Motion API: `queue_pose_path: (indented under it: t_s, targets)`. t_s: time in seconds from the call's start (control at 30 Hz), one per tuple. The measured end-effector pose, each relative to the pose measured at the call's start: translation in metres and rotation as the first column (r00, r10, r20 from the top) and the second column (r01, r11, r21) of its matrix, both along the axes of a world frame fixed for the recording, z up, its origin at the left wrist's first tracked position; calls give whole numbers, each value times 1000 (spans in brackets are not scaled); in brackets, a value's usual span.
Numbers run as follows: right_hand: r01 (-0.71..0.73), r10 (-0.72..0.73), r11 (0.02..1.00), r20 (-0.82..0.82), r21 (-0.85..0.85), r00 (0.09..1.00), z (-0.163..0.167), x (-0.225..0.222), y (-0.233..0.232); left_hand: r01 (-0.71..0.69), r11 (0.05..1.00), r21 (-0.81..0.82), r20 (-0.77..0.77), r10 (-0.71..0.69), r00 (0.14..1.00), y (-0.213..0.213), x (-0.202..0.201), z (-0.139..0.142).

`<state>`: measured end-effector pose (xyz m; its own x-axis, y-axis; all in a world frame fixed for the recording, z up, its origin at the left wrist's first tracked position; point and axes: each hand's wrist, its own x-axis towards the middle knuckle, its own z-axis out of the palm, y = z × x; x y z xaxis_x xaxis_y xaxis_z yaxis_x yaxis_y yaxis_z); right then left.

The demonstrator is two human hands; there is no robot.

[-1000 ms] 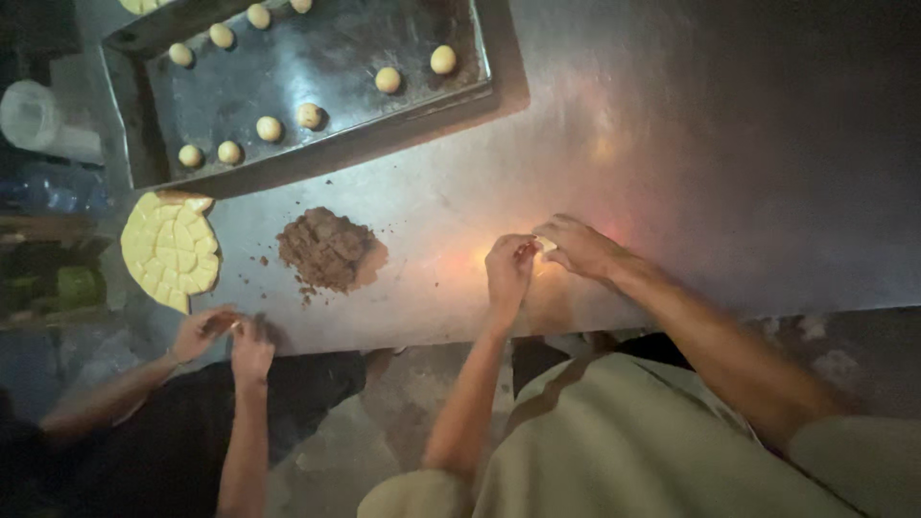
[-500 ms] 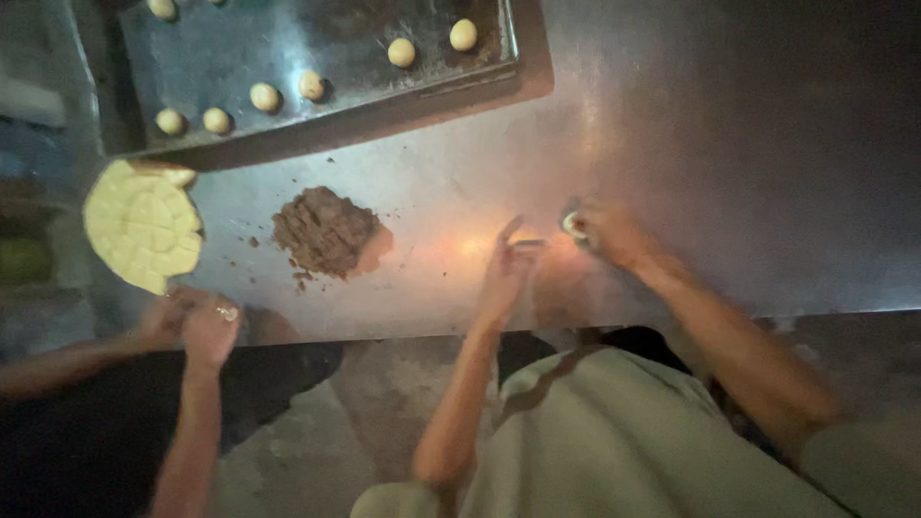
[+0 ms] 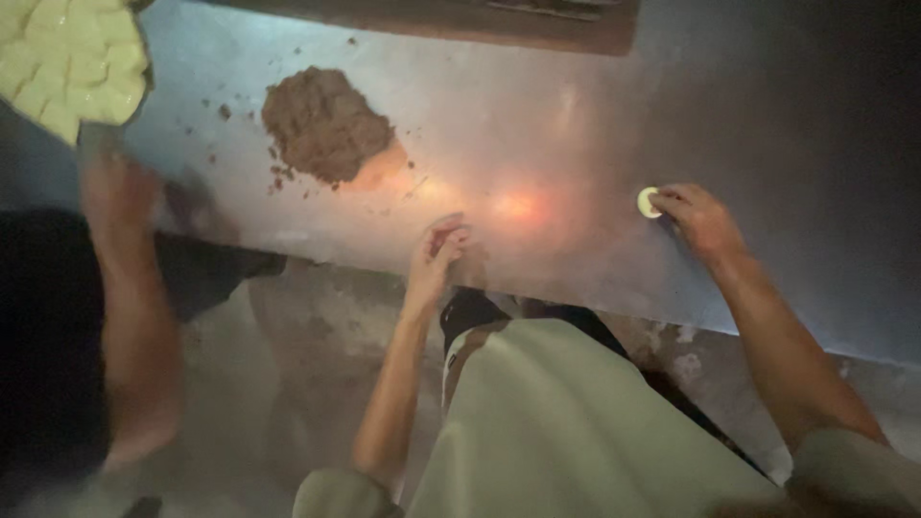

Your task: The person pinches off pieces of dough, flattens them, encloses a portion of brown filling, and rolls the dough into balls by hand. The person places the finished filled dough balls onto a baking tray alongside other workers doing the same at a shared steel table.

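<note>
A wide, shiny grey metal table (image 3: 576,125) fills the top half of the picture, with a warm orange glow of light on it near the middle, and the room around it is dark. At the right of the frame, the person's right hand (image 3: 705,219) rests on the table, and its fingertips (image 3: 667,200) touch a small round ball of pale dough (image 3: 649,201) that sits on the metal. The fingers are not wrapped around the ball; they only press against its side. The left hand (image 3: 436,251) is in the middle of the frame, at the near edge of the table, well apart from the right hand, with its fingers curled in; I cannot tell if it holds anything. In the upper left sits a loose brown crumbly heap of filling (image 3: 324,125), with little crumbs scattered beside it. In the top left corner is a flat yellow slab of dough cut into squares (image 3: 72,62). A blurred arm of another person (image 3: 129,288) is at the left edge. So it looks like one ball is made and set down, while much of the brown heap and many yellow squares are left to use.
</note>
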<state>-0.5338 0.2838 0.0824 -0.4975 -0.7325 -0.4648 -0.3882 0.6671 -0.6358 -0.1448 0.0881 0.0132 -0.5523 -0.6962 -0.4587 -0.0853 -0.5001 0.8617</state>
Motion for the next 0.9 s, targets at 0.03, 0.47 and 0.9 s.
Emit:
queue_pose_path:
  t_s: [0.03, 0.47, 0.9]
  targets:
    - [-157, 144, 987, -217, -45, 966, -6, 0, 2, -7, 999, -32, -9, 6, 1000, 4, 3, 3]
    - [-301, 256, 944, -281, -133, 925, -8, -24, 32, -231, 972, 52, 77, 227, 971, 81, -1, 38]
    - [-466, 423, 881, -305, -84, 853, -41, -53, 6, -394, 914, 96, 72, 388, 919, 138, 34, 19]
